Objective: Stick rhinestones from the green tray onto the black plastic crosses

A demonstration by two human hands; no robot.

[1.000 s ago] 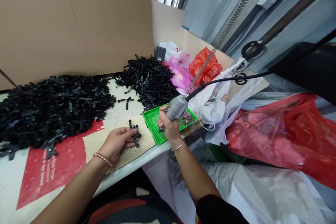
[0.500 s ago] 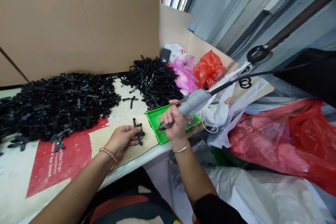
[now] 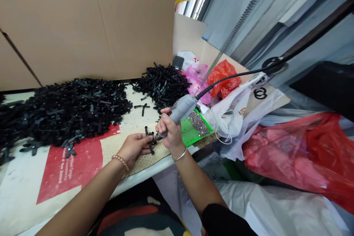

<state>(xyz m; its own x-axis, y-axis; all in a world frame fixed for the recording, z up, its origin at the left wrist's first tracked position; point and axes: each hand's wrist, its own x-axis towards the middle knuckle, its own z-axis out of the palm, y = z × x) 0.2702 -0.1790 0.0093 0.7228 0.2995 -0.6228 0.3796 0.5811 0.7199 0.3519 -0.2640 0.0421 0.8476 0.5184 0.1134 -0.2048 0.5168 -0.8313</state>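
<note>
While the grey electric screwdriver [image 3: 181, 110] was hovering over the green tray a second ago, it's now swung left, and its tip sits right at the small black plastic parts [image 3: 149, 137] just left of the frame's centre, so the tool is at the workpiece and not over the screws anymore. The right hand [image 3: 169, 131] has its fingers wrapped tight around the tool's barrel, tip angled down and to the left. The left hand [image 3: 133, 146] hasn't really shifted: it's lying on the beige honeycomb mat [image 3: 116, 145], fingertips pinched together on those black parts, holding them against the mat.

The parts themselves look like thin black strips crossed over each other with little round ends. Too small to make out holes or a screw in there, honestly.

Going outward: the green screw tray [image 3: 193, 132] is just right of the right hand, with a patch of tiny silvery screws [image 3: 198, 122] at its far end. A black cable [image 3: 235, 76] runs off the tool up toward the upper right. Big heaps of the same black pieces sit at left [image 3: 69, 108] and at upper centre [image 3: 163, 84], with a brown cardboard wall [image 3: 83, 22] behind. Pink [image 3: 197, 77], red [image 3: 224, 77] and white [image 3: 235, 114] plastic bags crowd the right side.
</note>
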